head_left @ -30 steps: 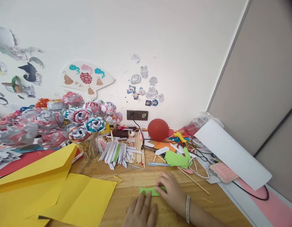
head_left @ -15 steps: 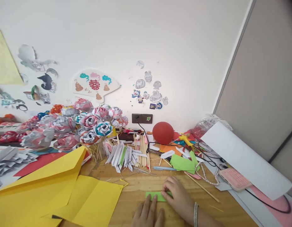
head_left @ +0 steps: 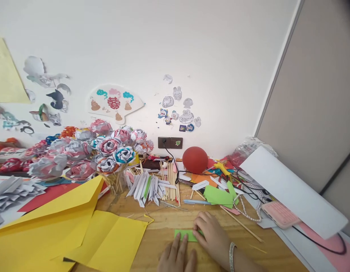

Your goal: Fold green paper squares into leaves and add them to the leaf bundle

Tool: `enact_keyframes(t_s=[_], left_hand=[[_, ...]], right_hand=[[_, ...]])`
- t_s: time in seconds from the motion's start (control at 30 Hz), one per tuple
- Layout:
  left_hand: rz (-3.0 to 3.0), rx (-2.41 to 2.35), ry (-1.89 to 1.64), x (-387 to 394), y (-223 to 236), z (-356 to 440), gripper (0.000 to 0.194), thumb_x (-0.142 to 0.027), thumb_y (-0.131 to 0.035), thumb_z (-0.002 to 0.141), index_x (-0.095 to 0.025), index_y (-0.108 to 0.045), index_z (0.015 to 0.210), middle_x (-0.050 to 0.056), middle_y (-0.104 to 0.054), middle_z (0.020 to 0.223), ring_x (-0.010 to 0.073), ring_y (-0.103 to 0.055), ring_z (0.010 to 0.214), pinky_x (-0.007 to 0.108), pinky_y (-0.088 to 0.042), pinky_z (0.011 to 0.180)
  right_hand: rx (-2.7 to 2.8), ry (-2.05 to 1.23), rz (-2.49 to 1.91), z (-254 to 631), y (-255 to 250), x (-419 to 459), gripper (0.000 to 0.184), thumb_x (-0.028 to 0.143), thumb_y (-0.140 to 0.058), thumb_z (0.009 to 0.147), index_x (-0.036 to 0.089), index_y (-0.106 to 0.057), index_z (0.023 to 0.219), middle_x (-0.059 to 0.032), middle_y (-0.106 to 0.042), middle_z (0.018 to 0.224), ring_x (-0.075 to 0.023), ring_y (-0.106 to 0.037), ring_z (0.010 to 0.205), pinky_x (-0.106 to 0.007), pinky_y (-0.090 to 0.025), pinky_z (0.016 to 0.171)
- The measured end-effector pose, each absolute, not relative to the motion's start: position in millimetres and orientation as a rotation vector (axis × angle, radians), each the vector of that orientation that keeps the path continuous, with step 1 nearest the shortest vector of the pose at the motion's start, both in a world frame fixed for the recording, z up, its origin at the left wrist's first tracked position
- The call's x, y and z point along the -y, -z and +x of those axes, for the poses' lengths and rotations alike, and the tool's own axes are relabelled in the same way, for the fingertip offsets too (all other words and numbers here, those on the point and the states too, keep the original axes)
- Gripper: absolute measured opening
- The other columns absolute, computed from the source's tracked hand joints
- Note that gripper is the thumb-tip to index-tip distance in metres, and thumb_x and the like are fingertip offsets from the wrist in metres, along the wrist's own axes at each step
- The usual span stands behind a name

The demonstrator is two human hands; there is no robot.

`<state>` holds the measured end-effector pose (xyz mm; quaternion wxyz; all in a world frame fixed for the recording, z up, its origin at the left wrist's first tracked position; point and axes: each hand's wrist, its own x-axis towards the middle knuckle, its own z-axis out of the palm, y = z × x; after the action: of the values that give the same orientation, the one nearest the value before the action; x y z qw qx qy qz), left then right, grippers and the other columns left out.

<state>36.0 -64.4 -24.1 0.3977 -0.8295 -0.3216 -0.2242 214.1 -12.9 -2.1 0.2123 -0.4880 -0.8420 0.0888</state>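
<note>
A small strip of green paper [head_left: 190, 237] lies flat on the wooden table, near its front. The fingers of my left hand [head_left: 176, 257] are stretched out, their tips resting on the strip's lower left part. At its right end, my right hand [head_left: 211, 235] pinches the paper between thumb and curled fingers, hiding that end. A bracelet circles my right wrist. Beyond my hands lie a light blue pen [head_left: 197, 202] and more green paper pieces [head_left: 219, 195].
Yellow paper sheets [head_left: 115, 241] spread across the left. Behind stand paper flowers [head_left: 107, 145], folded white strips [head_left: 143, 187], wooden sticks [head_left: 171, 181] and a red balloon [head_left: 195, 160]. To the right are a thin stick [head_left: 244, 226], pearl beads [head_left: 244, 211], a pink device [head_left: 279, 214] and white paper [head_left: 294, 192].
Both hands keep nearly the same place on the green strip. The camera view has shifted slightly; nothing has been taken up or let go.
</note>
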Motion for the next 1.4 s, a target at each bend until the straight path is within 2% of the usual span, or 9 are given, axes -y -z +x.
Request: enact_keyframes(t_s=[0.2,0.4,1.13,1.4], left_hand=[[-2.206,0.796,0.395,66,21,32,0.016,-0.025,-0.045,0.090,-0.023,-0.054,0.104,0.004,-0.071,0.099,0.0194,-0.067,0.086,0.026,-0.043,0.072],[-2.322,0.838,0.302,68,15,32,0.038,-0.051,-0.043,0.088,-0.021,-0.055,0.109,0.010,-0.068,0.105,0.0240,-0.067,0.090,0.029,-0.044,0.072],[-2.489,0.913,0.140,73,1,35,0.043,-0.048,-0.039,0.090,-0.017,-0.056,0.114,0.016,-0.063,0.114,0.0297,-0.065,0.095,0.035,-0.050,0.071],[-2.536,0.975,0.148,73,10,35,0.043,-0.046,-0.042,0.090,-0.017,-0.053,0.121,0.018,-0.060,0.118,0.0287,-0.060,0.100,0.036,-0.046,0.078]], right_hand=[[2.362,-0.255,-1.371,214,-2,14,0.011,0.009,-0.055,0.078,0.019,-0.053,0.076,-0.0014,-0.056,0.086,-0.0192,-0.049,0.085,-0.030,-0.037,0.073],[2.375,-0.239,-1.359,214,-5,14,0.010,0.009,-0.056,0.078,0.019,-0.054,0.077,-0.0019,-0.056,0.086,-0.0195,-0.049,0.084,-0.030,-0.037,0.073],[2.346,-0.265,-1.436,212,-10,16,0.011,0.012,-0.060,0.076,0.018,-0.052,0.071,-0.0013,-0.056,0.083,-0.0186,-0.049,0.082,-0.029,-0.036,0.071],[2.353,-0.278,-1.427,214,-13,16,0.010,0.016,-0.059,0.077,0.019,-0.051,0.072,0.0000,-0.055,0.082,-0.0179,-0.048,0.081,-0.029,-0.033,0.070]])
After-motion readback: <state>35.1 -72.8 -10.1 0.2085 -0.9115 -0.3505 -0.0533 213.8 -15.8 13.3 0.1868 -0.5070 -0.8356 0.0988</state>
